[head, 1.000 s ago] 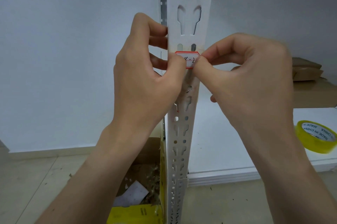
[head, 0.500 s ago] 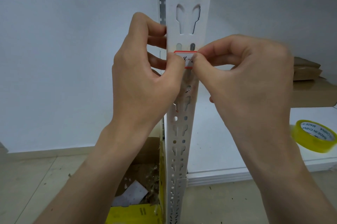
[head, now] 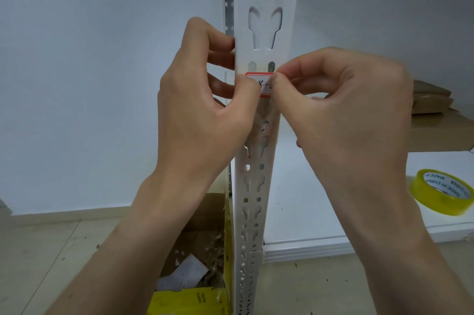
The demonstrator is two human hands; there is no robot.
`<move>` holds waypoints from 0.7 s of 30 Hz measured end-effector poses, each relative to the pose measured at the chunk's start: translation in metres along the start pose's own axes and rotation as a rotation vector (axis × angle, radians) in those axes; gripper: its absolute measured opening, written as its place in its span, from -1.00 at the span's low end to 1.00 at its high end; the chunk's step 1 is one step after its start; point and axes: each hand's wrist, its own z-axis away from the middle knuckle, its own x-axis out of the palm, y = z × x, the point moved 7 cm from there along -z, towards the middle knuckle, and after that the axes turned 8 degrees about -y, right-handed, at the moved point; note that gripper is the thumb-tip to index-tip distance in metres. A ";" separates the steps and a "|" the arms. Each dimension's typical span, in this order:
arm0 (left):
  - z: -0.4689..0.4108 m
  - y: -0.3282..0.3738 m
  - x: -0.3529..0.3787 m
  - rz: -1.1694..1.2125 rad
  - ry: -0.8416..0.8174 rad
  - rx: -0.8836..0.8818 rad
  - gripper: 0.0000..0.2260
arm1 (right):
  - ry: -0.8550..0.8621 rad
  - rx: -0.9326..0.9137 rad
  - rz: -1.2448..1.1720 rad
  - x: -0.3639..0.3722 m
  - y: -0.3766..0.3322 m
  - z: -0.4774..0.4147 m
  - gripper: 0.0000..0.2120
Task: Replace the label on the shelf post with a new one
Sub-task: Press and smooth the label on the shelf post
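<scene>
Red-edged white label [head: 262, 83] lies across the post [head: 266, 20], just below two oval slots. Left hand [head: 202, 114] curls its fingers round the post's left edge, thumb pressing the label's left end. Right hand [head: 343, 114] pinches the label's right end between thumb and forefinger. Yellow tape [head: 441, 194] sits on the shelf [head: 289, 212].

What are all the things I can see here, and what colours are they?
shelf post: one, white, upright in the middle
label: one, white with red edge, on the post
tape roll: one, yellow, on the shelf board, right
shelf board: one, white, right of the post
cardboard boxes: count unclear, brown, far right
open box: one, brown and yellow, floor, left of the post
left hand: one, grips the post, thumb on label
right hand: one, pinches the label's right end
</scene>
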 end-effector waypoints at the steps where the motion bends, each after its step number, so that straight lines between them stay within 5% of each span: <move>1: 0.000 0.000 0.000 0.003 -0.004 0.000 -0.80 | 0.001 -0.006 0.007 0.000 -0.001 0.000 -0.95; 21: -0.001 0.002 0.000 0.012 -0.011 0.004 -0.78 | -0.009 -0.014 0.020 0.000 -0.002 0.000 -0.95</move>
